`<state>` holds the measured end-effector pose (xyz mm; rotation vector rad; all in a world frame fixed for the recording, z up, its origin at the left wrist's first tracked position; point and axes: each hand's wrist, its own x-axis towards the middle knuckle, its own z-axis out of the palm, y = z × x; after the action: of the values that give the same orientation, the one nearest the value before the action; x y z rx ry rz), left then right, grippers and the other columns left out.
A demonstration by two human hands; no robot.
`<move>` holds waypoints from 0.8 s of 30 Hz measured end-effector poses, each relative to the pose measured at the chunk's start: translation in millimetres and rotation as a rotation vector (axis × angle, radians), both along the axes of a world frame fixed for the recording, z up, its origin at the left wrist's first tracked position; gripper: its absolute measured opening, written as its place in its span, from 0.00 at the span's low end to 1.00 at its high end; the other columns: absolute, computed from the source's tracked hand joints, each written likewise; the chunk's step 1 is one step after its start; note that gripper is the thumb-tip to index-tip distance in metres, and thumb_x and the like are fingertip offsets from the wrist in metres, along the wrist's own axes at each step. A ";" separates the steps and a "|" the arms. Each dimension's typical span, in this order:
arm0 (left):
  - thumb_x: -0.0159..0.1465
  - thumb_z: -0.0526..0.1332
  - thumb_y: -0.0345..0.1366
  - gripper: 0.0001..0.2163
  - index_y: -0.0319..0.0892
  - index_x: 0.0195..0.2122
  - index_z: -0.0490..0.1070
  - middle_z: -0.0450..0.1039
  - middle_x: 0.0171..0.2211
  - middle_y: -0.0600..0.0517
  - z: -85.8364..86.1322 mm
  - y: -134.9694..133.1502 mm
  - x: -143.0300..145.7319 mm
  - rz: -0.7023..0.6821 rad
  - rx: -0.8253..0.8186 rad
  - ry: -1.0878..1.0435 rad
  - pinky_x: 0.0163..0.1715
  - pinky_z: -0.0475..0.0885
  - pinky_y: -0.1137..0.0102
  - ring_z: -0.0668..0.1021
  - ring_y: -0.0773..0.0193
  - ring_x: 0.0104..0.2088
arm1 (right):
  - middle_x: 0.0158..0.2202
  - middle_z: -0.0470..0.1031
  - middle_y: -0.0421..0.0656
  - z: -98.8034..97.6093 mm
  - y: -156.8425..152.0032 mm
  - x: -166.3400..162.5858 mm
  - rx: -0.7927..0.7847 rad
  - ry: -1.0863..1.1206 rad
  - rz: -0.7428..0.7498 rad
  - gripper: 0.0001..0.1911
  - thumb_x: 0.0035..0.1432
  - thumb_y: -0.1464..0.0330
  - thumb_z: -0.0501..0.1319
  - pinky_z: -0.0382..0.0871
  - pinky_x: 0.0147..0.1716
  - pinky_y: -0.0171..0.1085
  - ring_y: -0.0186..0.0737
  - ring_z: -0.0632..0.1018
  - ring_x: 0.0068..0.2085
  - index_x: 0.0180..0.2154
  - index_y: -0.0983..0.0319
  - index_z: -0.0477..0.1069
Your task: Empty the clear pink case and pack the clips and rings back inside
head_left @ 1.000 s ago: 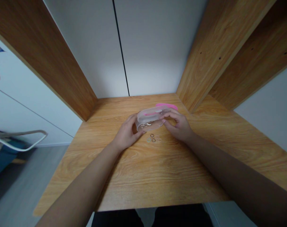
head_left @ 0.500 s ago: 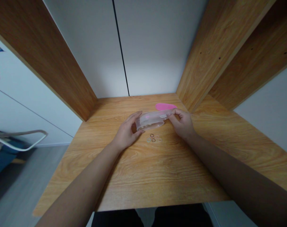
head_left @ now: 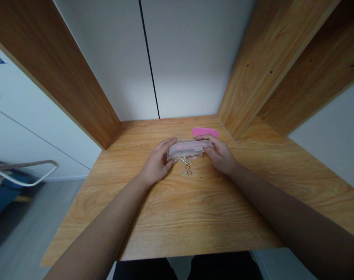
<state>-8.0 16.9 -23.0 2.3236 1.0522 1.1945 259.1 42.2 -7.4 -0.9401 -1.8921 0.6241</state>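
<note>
A clear plastic case (head_left: 190, 147) is tipped toward me over the desk, gripped at both ends. My left hand (head_left: 157, 163) is closed round its left end, thumb low and fingers over the top. At the right end, my right hand (head_left: 219, 154) holds it between thumb and fingers. Below the case's near edge lies a bunch of light metallic clips or pins (head_left: 183, 160), too small to name surely. Just nearer to me are several small thin rings (head_left: 189, 173), dark, pale blue and pinkish. Behind the case rests a flat pink oval piece (head_left: 205, 132).
The wooden desk (head_left: 194, 217) ends at a white panel (head_left: 188, 70) at the back. Upright wooden boards stand at the left (head_left: 77, 85) and right (head_left: 253, 77). A looped cable or strap (head_left: 34, 179) shows beyond the left edge.
The case has tipped further and lowered a little. Metallic pieces have come out below its near edge. My right hand has shifted left along the case, fingers now over its top.
</note>
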 end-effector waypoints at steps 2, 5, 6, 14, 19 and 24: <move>0.61 0.66 0.27 0.31 0.46 0.65 0.61 0.65 0.64 0.41 -0.1 -0.3 0.3 -0.010 0.008 0.001 0.65 0.67 0.48 0.68 0.49 0.65 | 0.51 0.80 0.47 0.4 -0.2 -0.2 0.014 -0.010 -0.006 0.15 0.64 0.65 0.58 0.71 0.54 0.46 0.48 0.79 0.52 0.50 0.59 0.75; 0.60 0.65 0.26 0.32 0.45 0.66 0.61 0.64 0.65 0.41 0.0 -0.8 1.0 -0.028 0.010 -0.001 0.65 0.67 0.49 0.68 0.50 0.66 | 0.50 0.80 0.46 0.4 -0.7 -0.2 0.039 -0.016 -0.010 0.14 0.65 0.64 0.58 0.72 0.52 0.45 0.48 0.79 0.51 0.49 0.59 0.75; 0.60 0.64 0.25 0.32 0.45 0.66 0.61 0.63 0.65 0.41 0.0 -1.0 1.3 -0.031 0.010 -0.005 0.65 0.67 0.49 0.68 0.50 0.66 | 0.50 0.80 0.46 0.3 -0.8 0.0 0.047 -0.014 -0.012 0.14 0.65 0.64 0.58 0.72 0.52 0.45 0.47 0.79 0.50 0.49 0.58 0.75; 0.60 0.62 0.24 0.32 0.45 0.65 0.61 0.64 0.63 0.42 0.2 -1.2 3.6 -0.011 0.066 -0.017 0.65 0.67 0.49 0.68 0.51 0.65 | 0.48 0.80 0.47 -0.1 -0.7 1.2 0.131 -0.003 -0.009 0.13 0.66 0.62 0.59 0.73 0.50 0.46 0.47 0.80 0.49 0.48 0.58 0.76; 0.60 0.62 0.24 0.31 0.45 0.65 0.61 0.65 0.63 0.42 1.9 -2.1 4.8 0.010 0.096 -0.012 0.65 0.67 0.50 0.69 0.51 0.64 | 0.48 0.81 0.47 3.5 -2.5 -0.5 0.168 0.004 -0.001 0.12 0.66 0.62 0.59 0.73 0.50 0.46 0.47 0.80 0.49 0.47 0.58 0.76; 0.61 0.62 0.25 0.30 0.45 0.65 0.62 0.66 0.62 0.42 2.3 -2.9 5.6 0.021 0.112 -0.009 0.64 0.67 0.50 0.69 0.51 0.64 | 0.48 0.80 0.47 4.7 -3.2 0.2 0.178 0.000 0.007 0.12 0.66 0.62 0.59 0.73 0.51 0.47 0.47 0.79 0.50 0.47 0.58 0.76</move>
<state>-2.4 14.0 -20.7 2.3943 1.0338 1.3023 259.3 39.0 -2.7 -0.8187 -1.9166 0.4509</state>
